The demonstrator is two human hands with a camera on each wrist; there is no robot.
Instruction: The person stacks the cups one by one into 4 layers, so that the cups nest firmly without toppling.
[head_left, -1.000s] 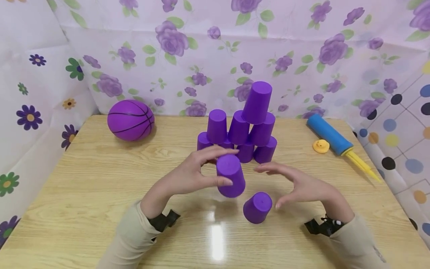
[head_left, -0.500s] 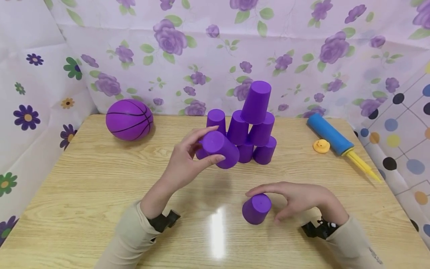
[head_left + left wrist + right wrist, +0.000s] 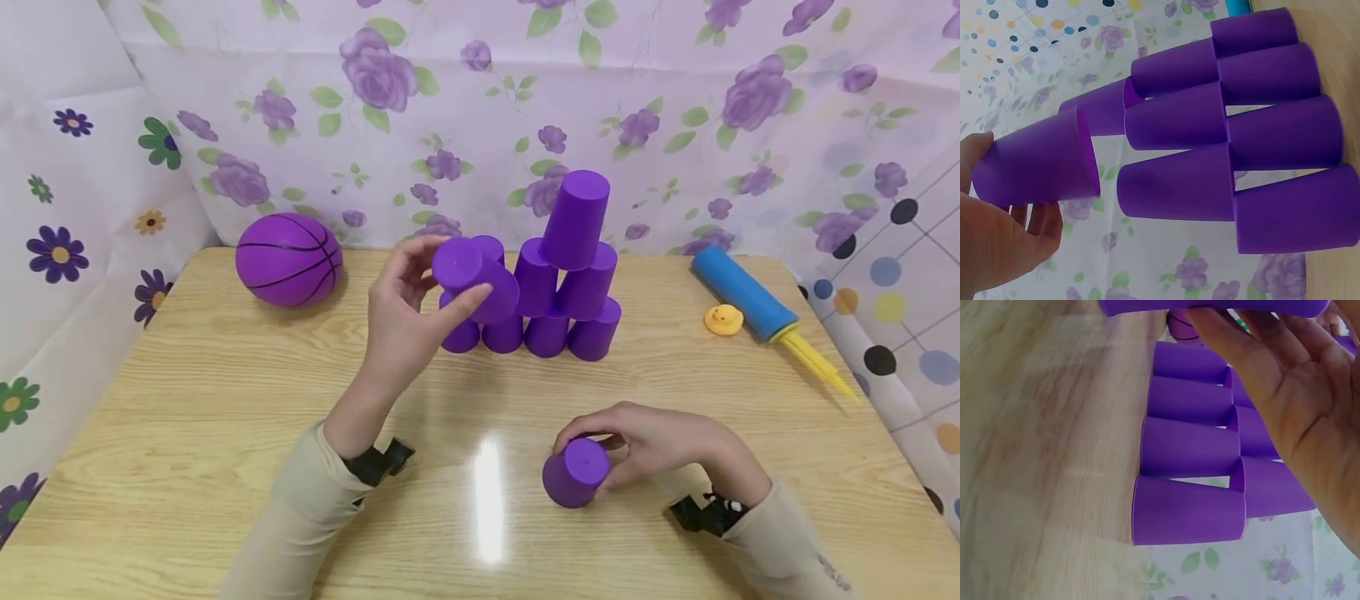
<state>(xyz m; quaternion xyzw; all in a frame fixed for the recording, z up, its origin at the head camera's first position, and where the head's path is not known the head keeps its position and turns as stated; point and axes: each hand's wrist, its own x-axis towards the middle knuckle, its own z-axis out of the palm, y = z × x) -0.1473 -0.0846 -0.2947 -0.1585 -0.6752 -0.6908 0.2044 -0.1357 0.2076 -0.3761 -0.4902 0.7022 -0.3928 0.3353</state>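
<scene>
Left hand grips inverted purple cup, raised, tilted, at 9 o'clock edge of cup pyramid. Right hand wraps second purple cup on table, 6 o'clock from pyramid.

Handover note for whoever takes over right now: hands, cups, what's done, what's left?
Left hand grips a tilted cup, raised at the left side of the pyramid.
Right hand grips a second cup, upside down on the table.
Done: four cups in the bottom row, three above, one on top at the right.
Left, probably: place both held cups on the upper rows.
</scene>
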